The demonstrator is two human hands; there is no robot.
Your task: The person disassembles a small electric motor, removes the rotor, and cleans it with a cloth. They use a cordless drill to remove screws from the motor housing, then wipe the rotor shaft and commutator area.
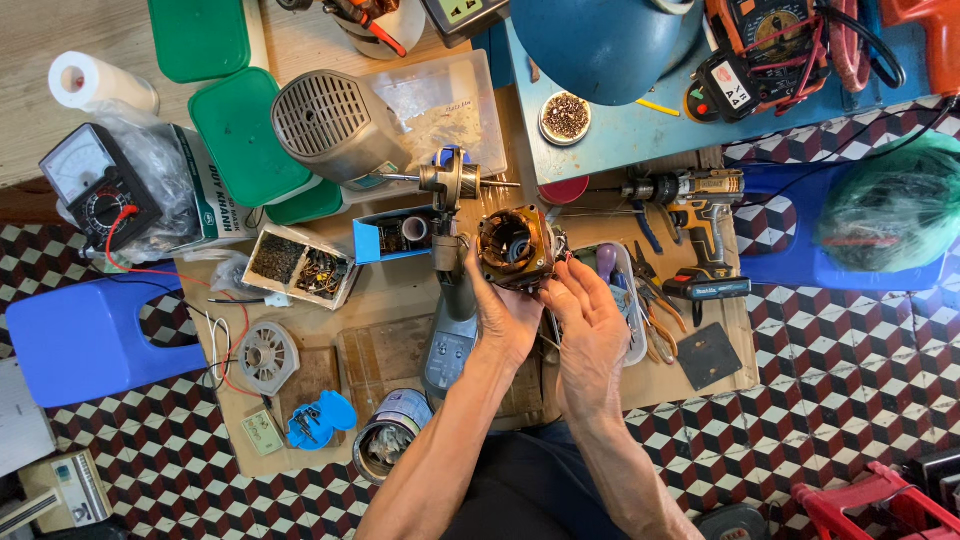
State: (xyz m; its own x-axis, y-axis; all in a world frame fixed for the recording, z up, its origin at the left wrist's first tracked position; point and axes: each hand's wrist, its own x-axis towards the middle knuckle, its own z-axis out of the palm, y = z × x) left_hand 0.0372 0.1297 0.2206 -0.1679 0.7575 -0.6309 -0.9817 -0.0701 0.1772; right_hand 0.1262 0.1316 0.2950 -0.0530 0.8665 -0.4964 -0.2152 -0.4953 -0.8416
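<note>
My left hand point(500, 315) grips a round motor stator point(514, 245), brown and copper-coloured with a dark hollow centre, held above the wooden work board point(400, 300). My right hand point(590, 315) sits beside it on the right, fingers open and curled, fingertips touching the stator's lower right edge near thin wires. Just left of the stator lies a grey power tool body point(452, 320) with a rotor and shaft point(450, 185) at its far end.
A grey slotted motor cover point(335, 125), green lids point(235, 135), a small parts box point(300, 265), an analogue meter point(95, 185), a cordless drill point(700, 215), pliers point(655, 310), a blue stool point(85, 335) and a blue lamp shade point(600, 45) surround the board.
</note>
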